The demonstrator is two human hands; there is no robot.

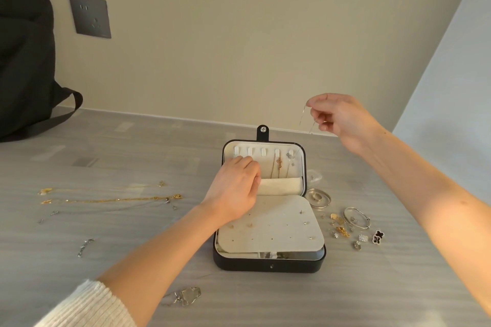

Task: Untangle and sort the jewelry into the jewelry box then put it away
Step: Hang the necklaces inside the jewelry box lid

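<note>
A black jewelry box [268, 264] lies open on the grey table, its cream lid panel showing several hooks and a gold necklace [278, 166] hanging there. A cream earring pad [273, 231] covers the lower half. My left hand [235, 190] rests on the left of the lid panel, fingers curled at the hooks; what it grips is hidden. My right hand [337, 114] is raised above the box's right corner, pinching a thin chain [303, 115] that dangles from it. Gold and silver necklaces [111, 199] lie stretched out at the left.
Small earrings, charms and a silver bangle [357, 218] lie scattered right of the box, beside a clear round dish [317, 198]. A silver pendant [188, 295] and a small bracelet [85, 247] lie nearer me. A black bag [24, 61] stands far left, by a wall socket [89, 16].
</note>
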